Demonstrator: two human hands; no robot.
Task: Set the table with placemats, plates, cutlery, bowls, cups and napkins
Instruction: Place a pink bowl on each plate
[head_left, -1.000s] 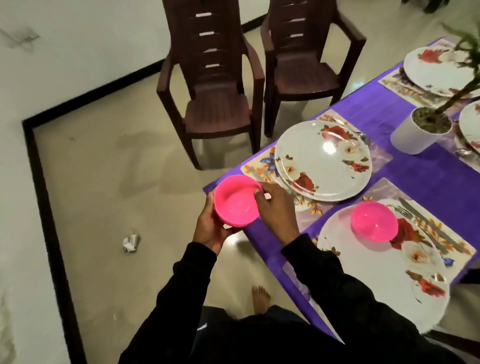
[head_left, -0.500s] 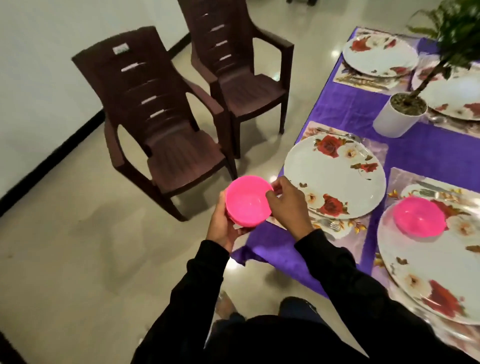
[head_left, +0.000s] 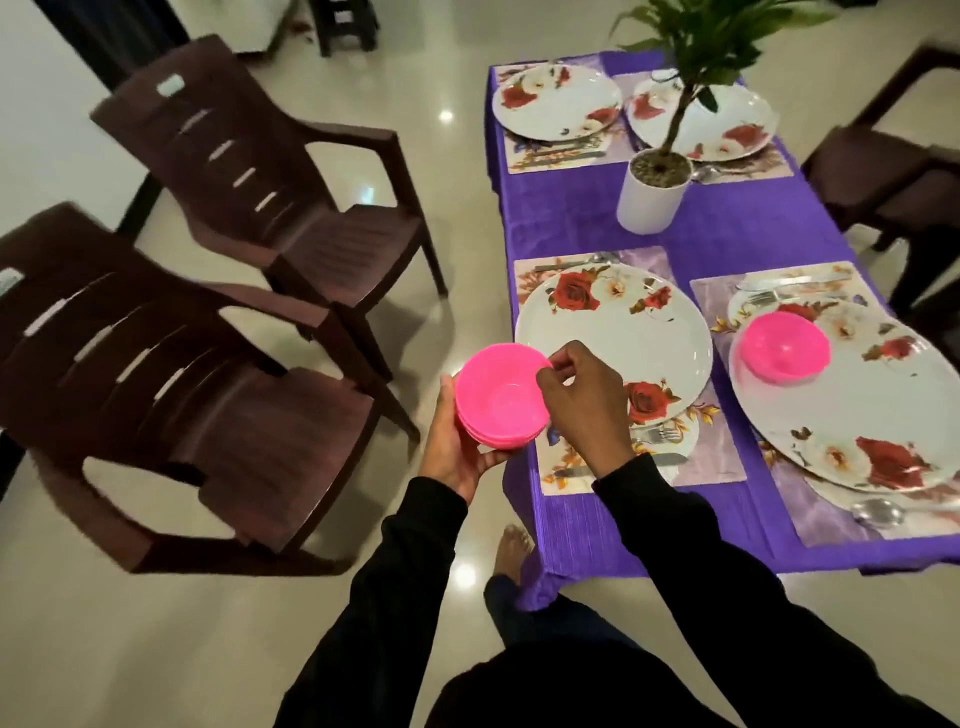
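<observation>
A small stack of pink bowls (head_left: 501, 397) sits in my left hand (head_left: 457, 449), held from below just off the table's left edge. My right hand (head_left: 584, 402) pinches the rim of the top bowl. Right beside it a floral plate (head_left: 613, 335) lies on a placemat (head_left: 711, 457) with cutlery (head_left: 657, 434) at its near side. Another pink bowl (head_left: 784, 353) rests on the floral plate (head_left: 852, 410) at the near right. Two more floral plates (head_left: 556, 101) lie on placemats at the far end.
A purple cloth (head_left: 571, 223) covers the table. A potted plant in a white pot (head_left: 652, 197) stands mid-table. Two brown plastic chairs (head_left: 208, 395) stand on the floor to the left, a third (head_left: 893, 171) at the right. A spoon (head_left: 878, 512) lies near the front right.
The view has swung right, showing the whole table. Both hands still hold the bowl stack, which is now closer to the near-left plate.
</observation>
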